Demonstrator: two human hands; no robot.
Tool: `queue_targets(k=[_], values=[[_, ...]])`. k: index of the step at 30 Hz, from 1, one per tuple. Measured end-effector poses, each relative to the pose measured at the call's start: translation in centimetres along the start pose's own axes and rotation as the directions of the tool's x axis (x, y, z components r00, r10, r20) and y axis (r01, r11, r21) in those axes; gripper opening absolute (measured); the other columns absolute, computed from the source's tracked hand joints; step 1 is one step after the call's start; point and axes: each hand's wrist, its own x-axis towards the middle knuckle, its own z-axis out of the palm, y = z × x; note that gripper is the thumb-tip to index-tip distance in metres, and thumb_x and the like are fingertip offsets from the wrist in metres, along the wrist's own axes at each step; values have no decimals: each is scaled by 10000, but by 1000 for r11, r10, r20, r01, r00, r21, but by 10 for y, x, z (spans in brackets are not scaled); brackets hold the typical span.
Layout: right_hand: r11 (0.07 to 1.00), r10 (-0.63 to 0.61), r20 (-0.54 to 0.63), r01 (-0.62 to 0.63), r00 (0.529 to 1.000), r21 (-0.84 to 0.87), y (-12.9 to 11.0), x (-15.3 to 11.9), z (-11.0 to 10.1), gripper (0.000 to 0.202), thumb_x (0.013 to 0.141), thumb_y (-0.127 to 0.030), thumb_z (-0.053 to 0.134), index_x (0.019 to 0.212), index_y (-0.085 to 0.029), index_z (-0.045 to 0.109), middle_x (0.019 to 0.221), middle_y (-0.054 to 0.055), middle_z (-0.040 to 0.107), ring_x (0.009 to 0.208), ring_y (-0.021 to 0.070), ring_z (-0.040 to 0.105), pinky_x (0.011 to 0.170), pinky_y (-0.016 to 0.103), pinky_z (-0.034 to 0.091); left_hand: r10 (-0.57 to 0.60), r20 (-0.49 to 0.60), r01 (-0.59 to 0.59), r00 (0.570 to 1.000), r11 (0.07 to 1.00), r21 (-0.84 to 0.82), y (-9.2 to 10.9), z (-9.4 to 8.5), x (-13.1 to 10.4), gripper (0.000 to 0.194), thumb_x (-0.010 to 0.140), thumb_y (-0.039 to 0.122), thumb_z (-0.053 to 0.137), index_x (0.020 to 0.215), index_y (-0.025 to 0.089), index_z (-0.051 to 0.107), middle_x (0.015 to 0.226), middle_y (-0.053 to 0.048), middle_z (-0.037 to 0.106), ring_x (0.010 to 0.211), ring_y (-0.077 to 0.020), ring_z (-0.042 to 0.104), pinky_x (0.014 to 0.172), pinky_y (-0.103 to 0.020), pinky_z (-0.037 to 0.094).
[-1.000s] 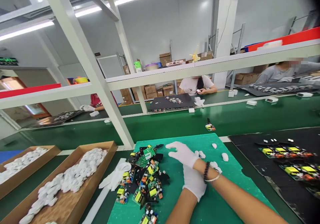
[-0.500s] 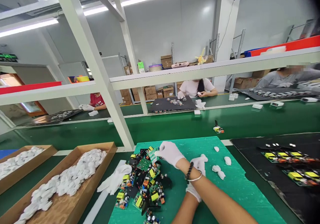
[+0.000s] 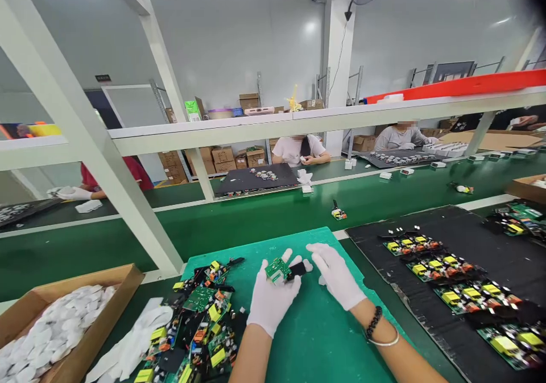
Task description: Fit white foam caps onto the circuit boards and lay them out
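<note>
My left hand (image 3: 273, 300), in a white glove, is closed round a small green circuit board (image 3: 278, 269) at the middle of the green mat (image 3: 328, 343). The board's solder side faces up, and a black flap (image 3: 297, 270) sticks out to its right. Just right of it, my gloved right hand (image 3: 336, 275) hovers with fingers apart, touching nothing that I can make out. The mat beneath that hand is hidden. Left of my hands lies a heap of circuit boards (image 3: 200, 300) with yellow and orange parts. Spare white gloves (image 3: 132, 340) lie beside the heap.
A cardboard tray (image 3: 123, 292) of white pieces stands at the left. On the right, a black mat (image 3: 409, 292) carries rows of boards. Beyond runs a green conveyor (image 3: 264, 218) with one board (image 3: 338, 212) on it. A white frame post (image 3: 123, 201) rises left. Several co-workers sit opposite.
The view has swung right. My right hand has left the heap and moved right. The left hand has turned palm up and now holds a board.
</note>
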Motion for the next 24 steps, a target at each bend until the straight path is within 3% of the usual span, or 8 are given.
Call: queue_targets(k=[3,6,9,12,15,18,22,24], values=[[968,94,-28,-98,995,-231,32,10,-3,352,835,-275,405,1168,-241,514,1163,75,517,1069,225,452,899,356,331,-58,22,58,998,998,-2,3,-6,3,415,780,437,428,1069,162,544,968,-124,610,863,-225,583,678,-367,465],[905,237,66,-195,969,-378,54,12,-3,528,755,-217,510,1267,-278,397,1081,76,548,922,226,530,775,325,378,-21,-55,15,998,994,-104,4,-9,5,380,709,434,537,917,119,582,766,-86,604,836,-241,585,690,-389,470],[883,352,99,-295,931,-367,67,8,-4,667,689,-156,557,1307,-261,328,1040,84,554,857,211,547,733,291,375,-7,-145,-21,989,982,-190,3,-7,5,324,687,399,571,871,133,571,756,-68,595,966,-278,547,779,-441,447],[888,402,146,-346,904,-303,77,3,-10,534,673,-131,556,1199,-194,491,964,93,593,789,180,566,700,249,380,-44,-179,10,983,982,-188,1,-5,5,404,672,427,580,936,121,563,760,-73,588,924,-265,554,784,-436,448],[900,405,204,-349,891,-260,81,0,-18,295,699,-207,556,982,-198,635,792,44,639,658,145,576,617,218,390,-38,-100,22,994,987,-158,-1,-6,5,490,687,465,549,996,84,561,690,-63,555,747,-201,551,737,-388,463],[908,395,206,-347,895,-233,79,1,-22,226,637,-269,626,853,-220,666,739,15,638,632,144,574,600,216,391,-8,34,12,999,993,-116,-4,-7,3,510,731,460,501,1034,54,552,636,-46,514,625,-148,495,652,-317,456],[892,415,59,-394,908,-222,74,12,-19,351,730,-325,529,1044,-182,593,875,76,615,783,190,577,671,258,398,-43,122,47,992,998,-34,-11,-3,2,484,739,478,485,954,55,579,579,-29,482,557,-133,465,566,-282,425],[897,408,20,-397,913,-197,73,18,-17,330,756,-272,493,1054,-164,585,939,97,602,833,190,574,703,262,402,-53,85,53,995,999,7,-16,-1,3,474,729,496,493,899,64,589,561,-32,492,533,-137,470,553,-292,421]])
